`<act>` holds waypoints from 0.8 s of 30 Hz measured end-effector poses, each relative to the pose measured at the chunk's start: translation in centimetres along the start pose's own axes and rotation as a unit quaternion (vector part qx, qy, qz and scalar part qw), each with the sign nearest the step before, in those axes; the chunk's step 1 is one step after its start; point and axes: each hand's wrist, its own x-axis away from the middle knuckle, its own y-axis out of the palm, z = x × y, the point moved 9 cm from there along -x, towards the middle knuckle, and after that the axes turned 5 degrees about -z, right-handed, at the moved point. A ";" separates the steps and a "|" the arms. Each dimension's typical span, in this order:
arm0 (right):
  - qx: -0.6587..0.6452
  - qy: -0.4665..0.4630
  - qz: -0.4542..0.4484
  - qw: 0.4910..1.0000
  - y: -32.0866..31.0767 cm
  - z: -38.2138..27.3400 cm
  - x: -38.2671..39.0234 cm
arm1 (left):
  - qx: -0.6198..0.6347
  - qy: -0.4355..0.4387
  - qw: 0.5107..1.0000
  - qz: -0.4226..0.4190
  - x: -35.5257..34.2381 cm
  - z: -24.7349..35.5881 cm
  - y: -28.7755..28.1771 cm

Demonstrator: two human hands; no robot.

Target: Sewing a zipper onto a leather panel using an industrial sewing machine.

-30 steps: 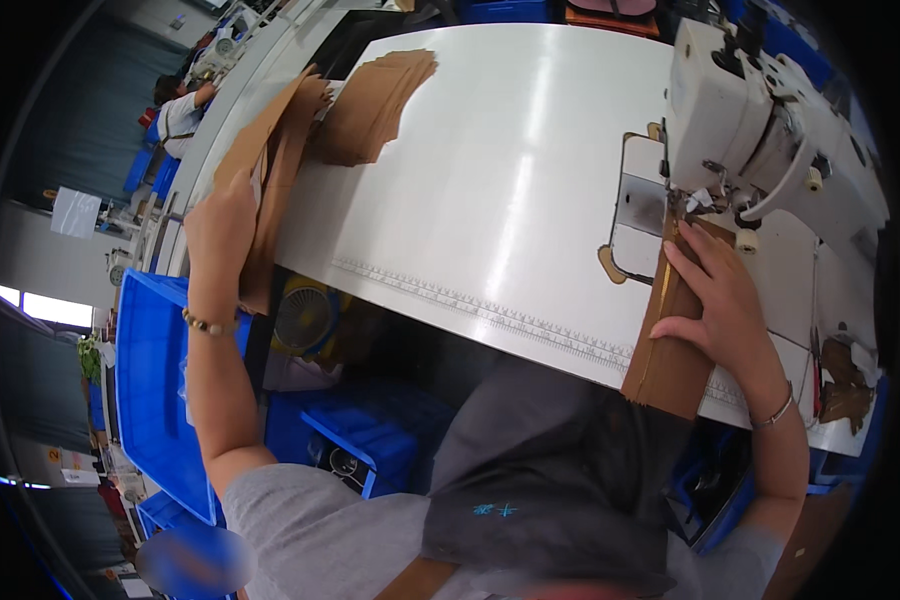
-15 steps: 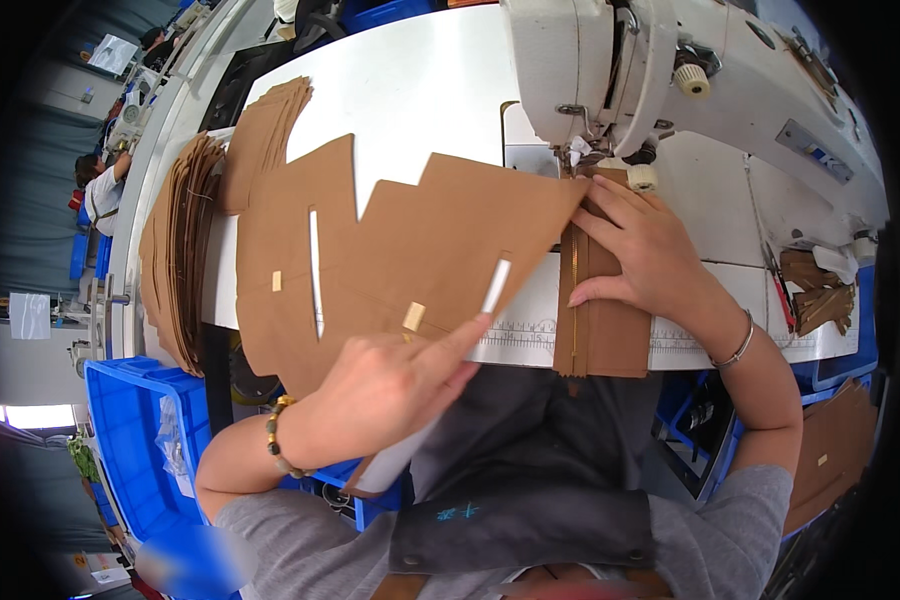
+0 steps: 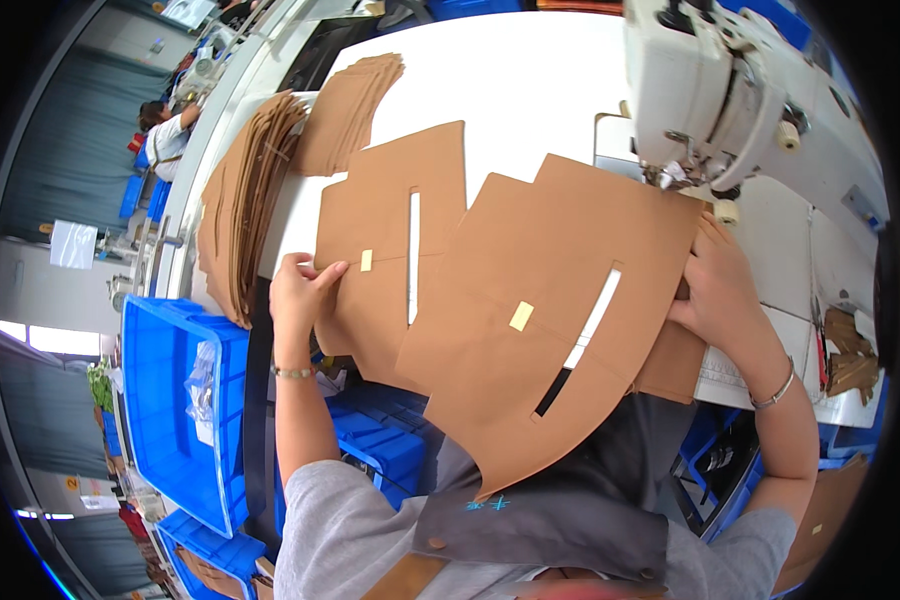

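Observation:
A large brown cut panel, bearing a slot and a pale yellow patch, lies across the table and hangs over its front edge. It overlaps a similar slotted brown part on its left; I cannot tell whether the two are joined. My left hand pinches the left part's outer edge between thumb and fingers. Closed at the big panel's right edge is my right hand, its fingertips partly hidden. Beneath that edge a brown strip pokes out, its zipper now covered. The sewing machine's needle area stands just beyond.
Stacked brown pieces stand at the left, with a smaller pile behind. A blue bin sits left of my arm. Brown scraps lie at the right. Farther left another person sits.
My left hand has moved from the panel's front edge to the far left edge of the brown parts. The large panel has swung toward me, covering the zipper. My view has shifted left.

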 end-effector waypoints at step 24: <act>0.045 0.020 -0.047 0.998 0.1 0.5 1.0 | 0.050 0.439 0.891 0.103 1.6 16.4 -8.4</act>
